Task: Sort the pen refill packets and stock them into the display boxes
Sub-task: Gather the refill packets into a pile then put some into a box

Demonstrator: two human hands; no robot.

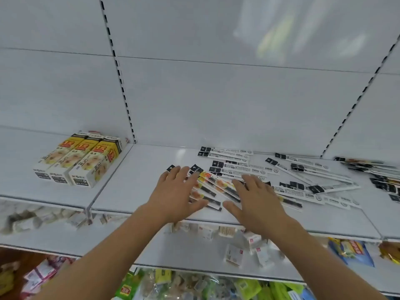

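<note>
Our left hand (175, 191) and right hand (258, 201), fingers spread flat and gripping nothing, cover the yellow refill packets (213, 187) mid-shelf, which we should square together before carrying left to the display boxes (80, 159).

Three display boxes (80, 161), two hands (175, 192), many uncountable overlapping refill packets (238, 167).

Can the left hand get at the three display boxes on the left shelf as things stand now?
Probably yes. The left hand lies open over the colourful packets, holding nothing, and the bare shelf between it and the display boxes shows nothing in the way.
</note>
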